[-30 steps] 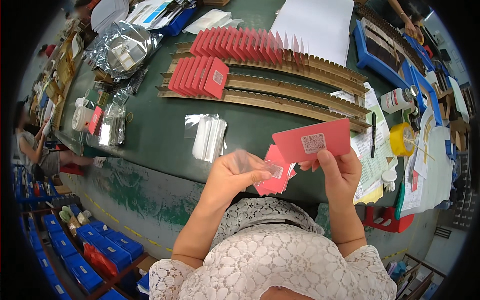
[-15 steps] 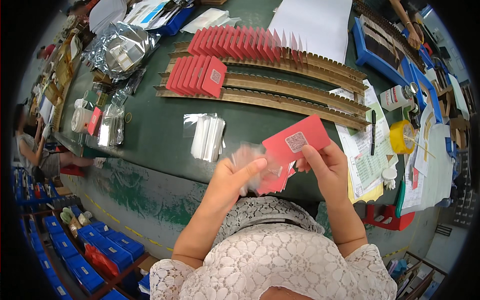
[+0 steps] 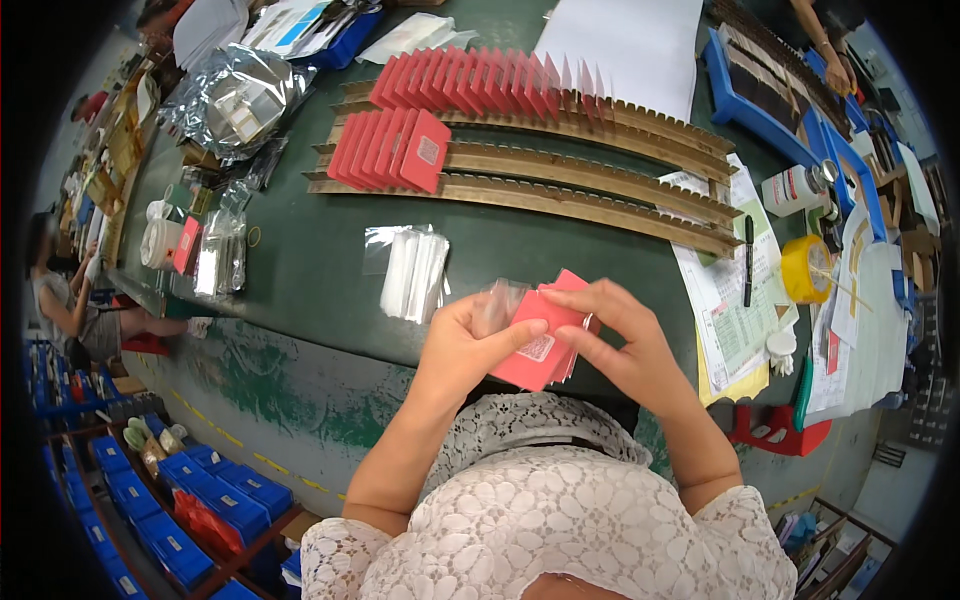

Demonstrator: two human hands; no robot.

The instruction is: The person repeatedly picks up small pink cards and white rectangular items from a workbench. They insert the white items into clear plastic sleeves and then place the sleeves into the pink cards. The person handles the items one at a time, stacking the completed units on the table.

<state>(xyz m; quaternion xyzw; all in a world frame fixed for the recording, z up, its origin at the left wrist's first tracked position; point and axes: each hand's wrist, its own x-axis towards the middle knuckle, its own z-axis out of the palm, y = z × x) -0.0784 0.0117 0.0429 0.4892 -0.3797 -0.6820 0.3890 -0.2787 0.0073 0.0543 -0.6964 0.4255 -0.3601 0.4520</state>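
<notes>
Over the table's near edge, my left hand grips a small stack of red cards, its thumb pressed on the top one beside a printed square code. A clear plastic sleeve stands out between that hand and the cards. My right hand is closed, thumb and fingers pinching the upper right part of the red cards. Whether it holds one card or several is hidden. Beyond my hands, a bundle of clear sleeves lies on the green table.
Notched wooden racks stretch across the table, bearing rows of upright red cards. Papers, a black pen, yellow tape and a white bottle lie right. Silver plastic packaging sits far left. Another person's hand shows far right.
My right hand has brought the single red card left and down onto the stack in my left hand. The clear sleeve is now sharper and partly behind the cards.
</notes>
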